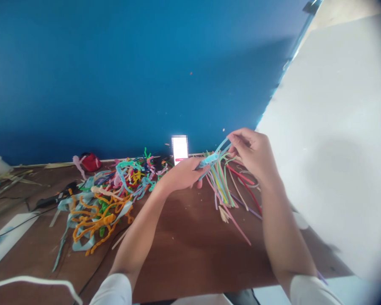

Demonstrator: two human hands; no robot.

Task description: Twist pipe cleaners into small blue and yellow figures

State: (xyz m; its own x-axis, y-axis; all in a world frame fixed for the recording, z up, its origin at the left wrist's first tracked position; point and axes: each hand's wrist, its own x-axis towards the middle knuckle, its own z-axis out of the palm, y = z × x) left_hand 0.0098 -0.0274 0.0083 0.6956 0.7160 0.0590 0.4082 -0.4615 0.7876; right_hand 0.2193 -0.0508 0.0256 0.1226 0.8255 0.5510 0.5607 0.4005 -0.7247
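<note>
A light blue twisted pipe-cleaner piece [210,159] is gripped between the thumb and fingers of my left hand [183,173]. Loose light blue strands run from it up to the right, where my right hand [254,152] pinches them by the ends between thumb and fingertips. Below and behind the piece lies a loose bundle of pipe cleaners [224,188] in yellow, green, pink and purple, partly hidden by my hands. Red stems [249,182] lie beside the bundle, under my right wrist.
A tangled heap of coloured pipe-cleaner pieces, with orange ones [109,220] in front, covers the table's left half. A lit phone [180,148] leans on the blue wall [130,76]. A red object [91,162] sits behind the heap. A white panel [330,140] slopes along the right.
</note>
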